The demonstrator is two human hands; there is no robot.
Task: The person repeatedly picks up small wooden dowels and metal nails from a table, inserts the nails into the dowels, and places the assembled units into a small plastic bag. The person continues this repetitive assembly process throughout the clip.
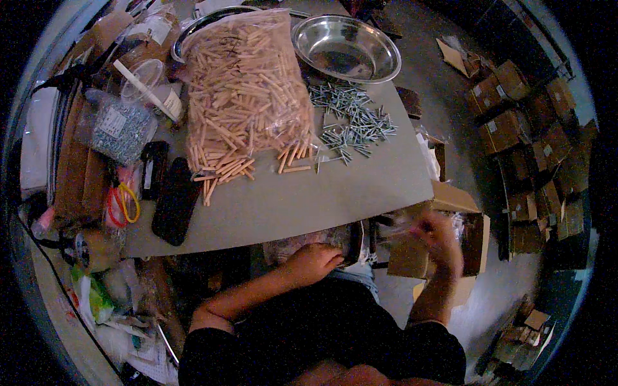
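Note:
My left hand [315, 262] is closed, its fingers curled, over a shallow container [283, 248] on my lap, just below the table's front edge. Whatever those fingers hold, if anything, is hidden. Further right, my right hand [436, 233] is smeared by motion above an open cardboard box [475, 241]. A blurred, clear streak shows beside its fingers, too unclear to name. On the table ahead, a large clear bag of wooden dowels [248, 90] lies with its mouth toward me, several dowels [225, 170] spilling out. To its right is a loose pile of metal screws or bolts [351, 119].
A shiny steel bowl [347, 48] stands at the table's far right. Left of the dowels lie a bag of small metal parts [122, 132], a black phone-like slab [175, 202], yellow-and-red handled scissors [125, 204] and a tape roll [90, 251]. Stacked cartons [505, 128] stand on the right.

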